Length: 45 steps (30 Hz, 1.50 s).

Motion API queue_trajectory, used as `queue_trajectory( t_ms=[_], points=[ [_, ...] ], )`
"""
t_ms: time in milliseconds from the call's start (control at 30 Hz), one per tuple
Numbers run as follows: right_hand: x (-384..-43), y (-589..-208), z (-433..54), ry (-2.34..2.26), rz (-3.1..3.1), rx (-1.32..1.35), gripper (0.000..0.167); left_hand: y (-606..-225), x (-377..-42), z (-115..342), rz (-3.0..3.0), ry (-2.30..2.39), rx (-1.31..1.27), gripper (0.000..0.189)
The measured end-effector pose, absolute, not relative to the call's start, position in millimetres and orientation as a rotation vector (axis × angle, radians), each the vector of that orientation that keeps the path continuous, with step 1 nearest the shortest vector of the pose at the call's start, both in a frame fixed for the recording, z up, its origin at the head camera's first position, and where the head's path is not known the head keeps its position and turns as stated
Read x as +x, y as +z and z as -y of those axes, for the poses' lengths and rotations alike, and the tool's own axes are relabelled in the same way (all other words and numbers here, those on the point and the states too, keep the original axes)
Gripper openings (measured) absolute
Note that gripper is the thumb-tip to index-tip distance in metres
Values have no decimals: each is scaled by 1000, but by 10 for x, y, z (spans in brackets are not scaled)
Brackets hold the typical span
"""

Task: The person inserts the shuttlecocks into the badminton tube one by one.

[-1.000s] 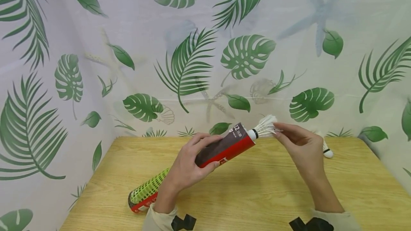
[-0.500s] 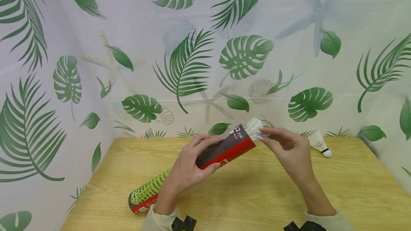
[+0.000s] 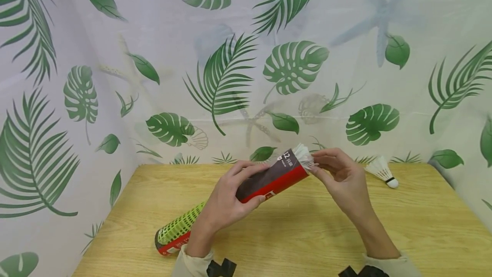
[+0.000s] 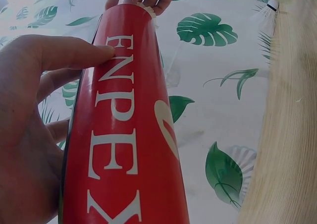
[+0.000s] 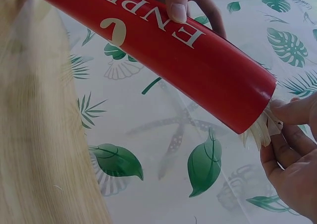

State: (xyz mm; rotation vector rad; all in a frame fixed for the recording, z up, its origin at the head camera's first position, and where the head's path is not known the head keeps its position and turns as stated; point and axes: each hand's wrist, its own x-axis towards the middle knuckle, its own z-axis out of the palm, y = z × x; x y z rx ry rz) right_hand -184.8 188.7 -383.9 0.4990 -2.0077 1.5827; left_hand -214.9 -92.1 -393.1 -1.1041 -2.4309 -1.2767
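Note:
My left hand [image 3: 226, 204] grips a red and black shuttlecock tube [image 3: 280, 178], thumb on the near side and fingers over the top. The tube tilts up to the right, and its lower part shows a yellow-green mesh pattern. White feathers of a shuttlecock [image 3: 302, 157] stick out a little at the raised mouth; its cork is hidden inside. At that mouth my right hand [image 3: 346, 185] pinches the feather edge between thumb and fingers. White lettering on the red side [image 5: 198, 70] faces the right wrist camera.
Another white shuttlecock [image 3: 382, 173] with a black band lies at the back right of the wooden table [image 3: 307, 234]. Behind the table hangs a leaf-patterned cloth [image 3: 238, 110].
The shuttlecock in my right hand has slid cork first into the tube, leaving only feather ends showing. My right hand has moved left with it; the left hand keeps its grip.

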Motion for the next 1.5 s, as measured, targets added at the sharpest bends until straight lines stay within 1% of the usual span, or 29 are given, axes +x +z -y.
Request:
queue_trajectory(
  t_ms=[467, 800, 1267, 1500],
  points=[
    [-1836, -3815, -1899, 1528, 2092, 532, 33, -3919, -2144, 908, 2438, -1262, -1114, 61],
    [-1844, -3818, -1918, 1586, 2135, 633, 36, -3939, -2140, 905, 2447, -1251, -1120, 63],
    [-1852, -3808, -1985, 1739, 2184, 845, 31, -3946, -2135, 895, 2450, -1262, -1145, 61],
    [-1847, -3834, -1973, 1743, 2210, 844, 29, -3940, -2128, 897, 2462, -1264, -1136, 61]
  ],
)
